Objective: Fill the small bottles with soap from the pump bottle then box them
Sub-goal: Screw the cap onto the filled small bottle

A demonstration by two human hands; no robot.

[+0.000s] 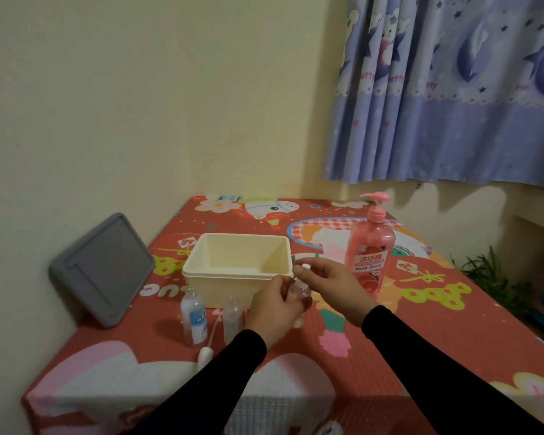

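Red patterned cloth [453, 334] covers the table, and all the task's things stand on its far half, within easy reach of both arms. The grey lid [102, 271] leans against the wall at the left, probably so that the box stays open for packing. The cream plastic box [233, 284] sits in the middle with its mouth up and looks empty, so I judge that nothing is boxed yet. Just to its right stands the pink pump bottle [371, 246], upright, with the spout turned to the left.

In front of the box stand 2 small bottles without caps: 1 with a blue label [194, 317] and 1 clear [233, 318], near each other. A white pump cap with its tube [206, 353] lies beside them, taken off so the neck is free.

The left hand [272, 309] is closed around a 3rd small clear bottle [300, 293] and holds it upright above the cloth, in front of the box's right corner. The right hand [327, 285] pinches a small white cap [305, 266] just above its neck. I cannot tell whether the cap goes on or off.
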